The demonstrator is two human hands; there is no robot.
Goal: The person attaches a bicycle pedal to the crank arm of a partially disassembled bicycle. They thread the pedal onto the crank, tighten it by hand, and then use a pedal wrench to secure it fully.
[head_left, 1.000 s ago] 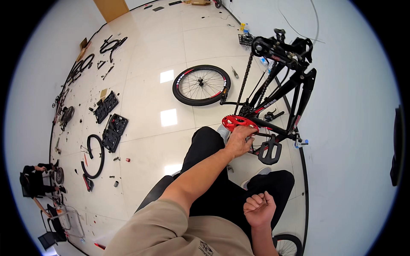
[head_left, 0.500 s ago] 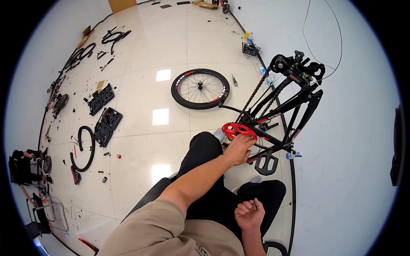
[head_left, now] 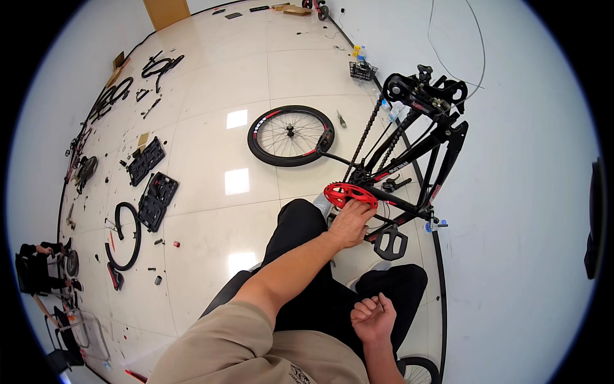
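Note:
My left hand (head_left: pixel 350 224) reaches forward with its fingers closed over the near rim of a red chainring (head_left: pixel 339 191). That ring sits on a black bicycle frame (head_left: pixel 409 205) beside the wall. A black pedal (head_left: pixel 390 243) on its crank is just right of this hand. From the rear derailleur (head_left: pixel 400 88) at the frame's far end, a chain (head_left: pixel 369 131) runs down toward the chainring. My right hand (head_left: pixel 373 318) hovers above my lap, fingers curled into a loose fist, with nothing showing in it.
Beyond my knees a spoked wheel (head_left: pixel 291 160) lies flat, with a screwdriver-like tool (head_left: pixel 341 120) beside it. Open black tool cases (head_left: pixel 157 201), a loose tyre (head_left: pixel 134 256) and small parts lie leftward. A black basket (head_left: pixel 362 72) stands by the wall; another person (head_left: pixel 35 265) sits far left.
The view has shifted a little, so the bicycle frame and wheel appear farther left. My left hand stays on the chainring; my right hand keeps its curled pose.

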